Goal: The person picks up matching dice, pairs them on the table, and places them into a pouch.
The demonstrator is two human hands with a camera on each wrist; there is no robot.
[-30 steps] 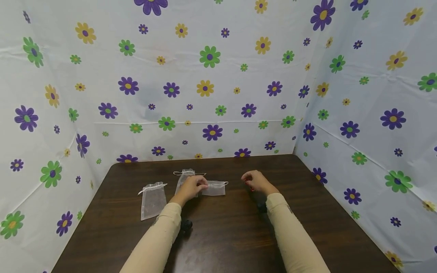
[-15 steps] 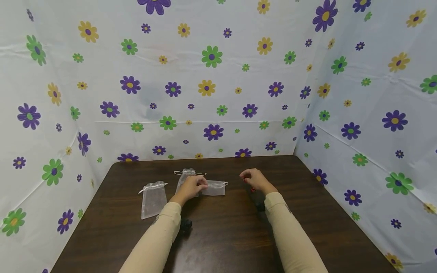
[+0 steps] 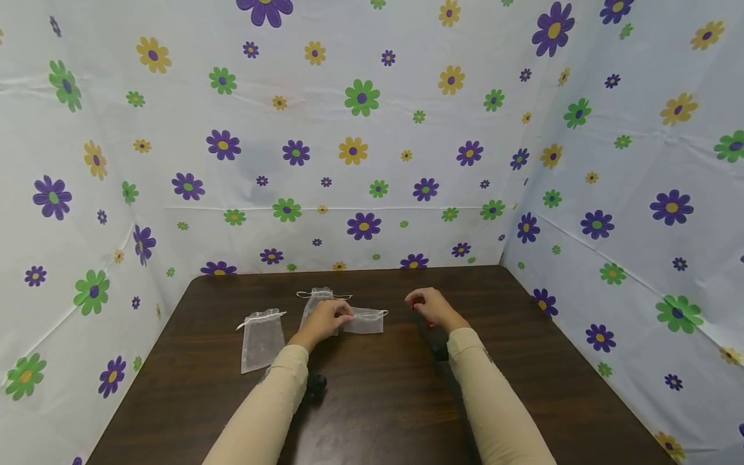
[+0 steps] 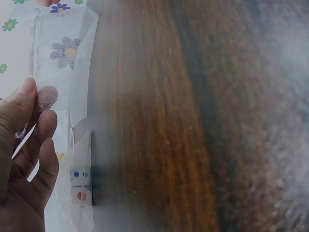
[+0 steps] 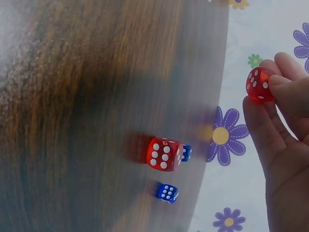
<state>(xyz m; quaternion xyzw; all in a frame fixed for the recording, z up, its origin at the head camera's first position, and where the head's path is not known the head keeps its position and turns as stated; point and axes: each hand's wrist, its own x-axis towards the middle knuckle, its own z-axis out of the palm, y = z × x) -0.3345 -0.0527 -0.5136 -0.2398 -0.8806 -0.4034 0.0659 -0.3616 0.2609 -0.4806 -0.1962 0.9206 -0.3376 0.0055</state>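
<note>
My left hand (image 3: 329, 316) pinches the edge of a sheer white drawstring bag (image 3: 367, 321) between thumb and fingertips; the left wrist view shows the bag (image 4: 58, 63) raised and see-through. Between the thumb and fingers of my right hand (image 3: 434, 307) is a red die (image 5: 257, 84) with white pips, held above the table. Below it in the right wrist view lie a second red die (image 5: 164, 154) and a small blue die (image 5: 167, 193). Another blue die (image 5: 187, 152) is partly hidden behind the red one.
A second sheer bag (image 3: 314, 307) lies behind my left hand; white dice (image 4: 81, 195) with coloured pips show through a bag in the left wrist view. A third bag (image 3: 263, 342) lies farther left on the dark wooden table (image 3: 378, 400). Flowered sheeting (image 3: 261, 148) surrounds the table.
My right hand has moved slightly left with the red die, and a red die on the table now shows beneath the hand. The left hand stays in place on the bag.
</note>
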